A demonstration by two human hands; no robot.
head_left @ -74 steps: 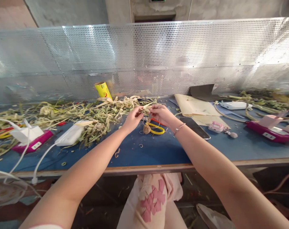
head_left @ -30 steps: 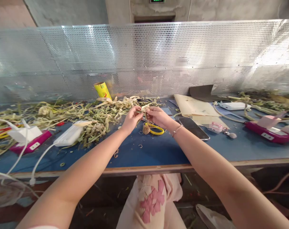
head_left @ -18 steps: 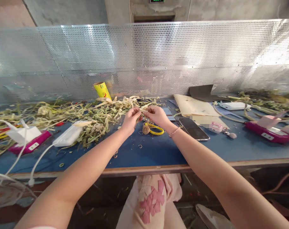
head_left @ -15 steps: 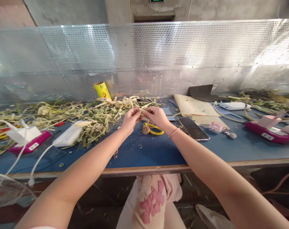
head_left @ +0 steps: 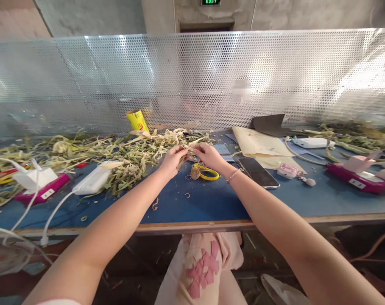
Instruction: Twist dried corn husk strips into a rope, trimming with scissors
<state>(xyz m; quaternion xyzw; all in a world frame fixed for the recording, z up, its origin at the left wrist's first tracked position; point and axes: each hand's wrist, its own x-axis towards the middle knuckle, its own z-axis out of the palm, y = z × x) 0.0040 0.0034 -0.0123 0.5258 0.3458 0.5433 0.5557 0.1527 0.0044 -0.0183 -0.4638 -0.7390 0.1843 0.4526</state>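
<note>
Both my hands meet over the blue table (head_left: 211, 199), just in front of a heap of dried leaf strips (head_left: 129, 154). My left hand (head_left: 174, 160) and my right hand (head_left: 208, 155) each pinch an end of a small pale leaf strip (head_left: 190, 148) held between them. Below the hands lie yellow-handled scissors (head_left: 207, 172) and a small brown ball of twine (head_left: 195, 172). A bracelet sits on my right wrist.
A yellow roll (head_left: 137, 121) leans at the perforated metal screen (head_left: 192, 80). A black phone (head_left: 258, 172), tan paper (head_left: 259, 144) and a pink case (head_left: 287, 170) lie to the right. White chargers with cables (head_left: 92, 183) and magenta devices (head_left: 41, 192) sit left; another magenta device (head_left: 358, 178) right.
My hands have stayed together at the same spot, shifting slightly and working the strip between the fingers. The camera tilted up a little.
</note>
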